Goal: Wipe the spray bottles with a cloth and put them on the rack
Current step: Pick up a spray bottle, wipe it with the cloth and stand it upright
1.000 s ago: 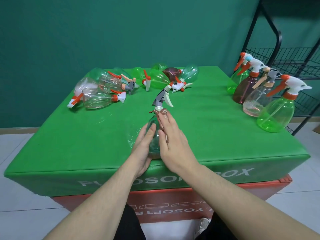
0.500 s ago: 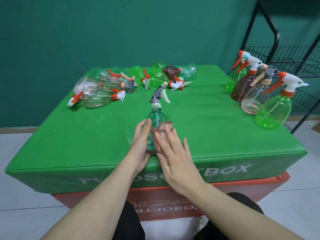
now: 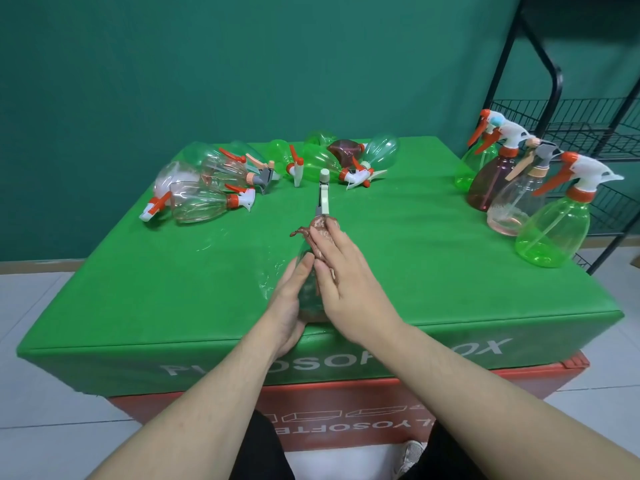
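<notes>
A clear green spray bottle (image 3: pixel 323 199) with a grey and white trigger head stands tilted near the front edge of the green table (image 3: pixel 138 289). My left hand (image 3: pixel 289 306) grips its lower body from the left. My right hand (image 3: pixel 349 278) lies over the bottle's right side, fingers stretched up to its neck. It holds a small brown cloth (image 3: pixel 320 225) against the bottle, the cloth pinched along thumb and forefinger. My hands hide most of the bottle's body. The black wire rack (image 3: pixel 571 116) stands at the far right.
Several spray bottles (image 3: pixel 197 202) lie on their sides along the table's back left and middle. Several more bottles (image 3: pixel 550 230) stand upright at the right edge, close to the rack. The table sits on a red box over a white tiled floor.
My right hand slid the cloth from the bottle's belly up to its neck. The trigger head has turned and now points straight away from me. My left hand kept its grip.
</notes>
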Demonstrator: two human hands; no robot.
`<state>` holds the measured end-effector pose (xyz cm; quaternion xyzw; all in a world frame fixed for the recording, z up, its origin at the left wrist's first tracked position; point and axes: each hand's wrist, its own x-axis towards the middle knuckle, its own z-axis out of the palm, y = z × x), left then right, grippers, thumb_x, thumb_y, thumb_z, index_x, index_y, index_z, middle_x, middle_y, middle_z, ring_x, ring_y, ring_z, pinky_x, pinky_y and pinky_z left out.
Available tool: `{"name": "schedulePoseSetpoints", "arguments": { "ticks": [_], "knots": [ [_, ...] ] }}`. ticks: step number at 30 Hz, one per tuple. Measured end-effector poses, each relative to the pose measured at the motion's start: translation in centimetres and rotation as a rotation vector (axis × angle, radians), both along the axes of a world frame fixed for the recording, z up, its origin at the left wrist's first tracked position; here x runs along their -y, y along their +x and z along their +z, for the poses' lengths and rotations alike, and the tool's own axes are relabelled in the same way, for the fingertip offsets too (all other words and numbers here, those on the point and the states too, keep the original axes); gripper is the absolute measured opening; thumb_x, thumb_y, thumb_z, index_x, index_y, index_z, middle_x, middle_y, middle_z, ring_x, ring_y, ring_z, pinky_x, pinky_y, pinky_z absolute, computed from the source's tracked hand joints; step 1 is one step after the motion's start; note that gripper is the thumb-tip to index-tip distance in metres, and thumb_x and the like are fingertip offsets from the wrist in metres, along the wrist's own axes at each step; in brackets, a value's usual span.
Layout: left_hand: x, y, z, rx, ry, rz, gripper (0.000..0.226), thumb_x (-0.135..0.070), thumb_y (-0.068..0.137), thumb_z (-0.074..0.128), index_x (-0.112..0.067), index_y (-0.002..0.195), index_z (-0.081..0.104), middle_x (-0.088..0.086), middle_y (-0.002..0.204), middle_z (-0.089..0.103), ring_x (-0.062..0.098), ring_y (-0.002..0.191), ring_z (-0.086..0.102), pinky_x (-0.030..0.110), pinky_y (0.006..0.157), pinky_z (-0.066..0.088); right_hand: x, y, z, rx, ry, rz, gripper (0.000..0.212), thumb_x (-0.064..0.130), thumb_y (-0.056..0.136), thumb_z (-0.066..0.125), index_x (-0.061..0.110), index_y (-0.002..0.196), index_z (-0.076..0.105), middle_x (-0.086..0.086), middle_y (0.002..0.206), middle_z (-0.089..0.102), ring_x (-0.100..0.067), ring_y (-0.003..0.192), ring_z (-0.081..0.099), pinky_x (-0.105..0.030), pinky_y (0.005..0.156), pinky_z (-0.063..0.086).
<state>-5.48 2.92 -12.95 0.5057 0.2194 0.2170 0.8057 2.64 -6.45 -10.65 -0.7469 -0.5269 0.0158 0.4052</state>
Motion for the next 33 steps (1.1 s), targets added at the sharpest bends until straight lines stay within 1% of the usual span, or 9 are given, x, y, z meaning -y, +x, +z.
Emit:
{"name": "schedulePoseSetpoints", "arguments": {
  "ticks": [3, 7, 12, 16, 22, 27, 29, 31, 33],
  "knots": [
    [0.0, -0.1, 0.2, 0.024, -0.045, 0.004, 0.084, -0.057, 0.064, 0.081, -0.019, 0.136, 0.059, 0.003, 0.109, 0.077, 0.016, 0.088, 0.075, 0.035, 0.061, 0.059, -0.7, 0.1, 1.0, -0.137, 0.006, -0.019, 0.05, 0.032, 0.109, 0.033, 0.031, 0.159, 0.028, 0.011, 0.168, 0.018, -0.001, 0.152, 0.015, -0.028, 0.126, 0.015],
    [0.0, -0.2, 0.1, 0.048, -0.077, 0.011, 0.053, -0.043, 0.076, 0.07, -0.022, 0.124, 0.063, 0.0, 0.099, 0.077, 0.014, 0.081, 0.074, 0.033, 0.059, 0.058, -0.8, 0.0, 1.0, -0.229, 0.002, -0.041, 0.05, 0.032, 0.11, 0.031, 0.03, 0.159, 0.027, 0.012, 0.165, 0.026, 0.002, 0.148, 0.024, -0.03, 0.124, 0.022],
    [-0.4, 0.0, -0.2, 0.108, -0.109, 0.054, 0.054, -0.042, 0.079, 0.077, -0.02, 0.125, 0.059, -0.003, 0.097, 0.077, 0.012, 0.081, 0.073, 0.03, 0.068, 0.06, 0.3, -0.8, -0.9, -0.104, 0.019, 0.003, 0.054, 0.034, 0.109, 0.029, 0.032, 0.162, 0.018, 0.013, 0.169, 0.009, 0.004, 0.152, 0.009, -0.033, 0.126, 0.017],
    [-0.4, -0.1, -0.1, 0.13, -0.144, 0.091, 0.067, -0.043, 0.069, 0.081, -0.017, 0.123, 0.05, -0.001, 0.092, 0.077, 0.014, 0.08, 0.073, 0.034, 0.072, 0.059, 1.6, -1.9, -2.3, 0.003, -0.065, 0.0, 0.057, 0.042, 0.106, 0.023, 0.046, 0.16, 0.004, 0.019, 0.168, -0.011, -0.003, 0.155, -0.003, -0.049, 0.127, 0.011],
    [-0.5, -0.2, -0.1, 0.188, -0.227, 0.126, 0.072, -0.033, 0.072, 0.084, -0.009, 0.129, 0.046, 0.012, 0.104, 0.075, 0.023, 0.088, 0.075, 0.034, 0.071, 0.062, 2.7, -2.6, -3.6, 0.077, -0.084, 0.0, 0.058, 0.047, 0.102, 0.019, 0.053, 0.155, -0.005, 0.018, 0.167, -0.018, -0.008, 0.155, -0.014, -0.055, 0.126, 0.007],
    [-0.5, -0.4, 0.1, 0.11, -0.198, 0.076, 0.085, -0.044, 0.077, 0.079, 0.002, 0.143, 0.051, 0.02, 0.131, 0.068, 0.029, 0.112, 0.069, 0.041, 0.093, 0.058, 2.7, -1.6, -2.9, 0.152, -0.108, -0.007, 0.058, 0.048, 0.102, 0.02, 0.053, 0.156, -0.002, 0.018, 0.167, -0.019, -0.011, 0.155, -0.014, -0.055, 0.126, 0.005],
    [-0.5, -0.4, 0.1, 0.082, -0.178, 0.057, 0.066, -0.046, 0.084, 0.07, -0.004, 0.134, 0.063, 0.018, 0.129, 0.07, 0.027, 0.112, 0.07, 0.04, 0.091, 0.059, 2.5, -1.2, -2.4, 0.168, -0.113, -0.007, 0.059, 0.047, 0.102, 0.02, 0.049, 0.158, 0.004, 0.018, 0.167, -0.017, -0.012, 0.156, -0.013, -0.055, 0.126, 0.006],
    [-0.3, -0.3, 0.1, 0.073, -0.169, 0.013, 0.047, -0.046, 0.087, 0.06, -0.014, 0.115, 0.077, 0.012, 0.123, 0.074, 0.021, 0.107, 0.072, 0.036, 0.084, 0.06, 2.0, -0.9, -1.8, 0.157, -0.113, -0.008, 0.059, 0.048, 0.101, 0.02, 0.046, 0.159, 0.009, 0.018, 0.168, -0.014, -0.011, 0.156, -0.01, -0.055, 0.126, 0.007],
    [-0.3, -0.1, -0.1, 0.06, -0.138, -0.012, 0.044, -0.05, 0.087, 0.057, -0.02, 0.107, 0.082, 0.008, 0.122, 0.075, 0.018, 0.107, 0.073, 0.035, 0.086, 0.06, 1.4, -0.8, -1.2, 0.128, -0.106, -0.014, 0.058, 0.048, 0.102, 0.021, 0.045, 0.159, 0.013, 0.017, 0.169, -0.008, -0.012, 0.157, -0.005, -0.056, 0.125, 0.011]
  ]
}}
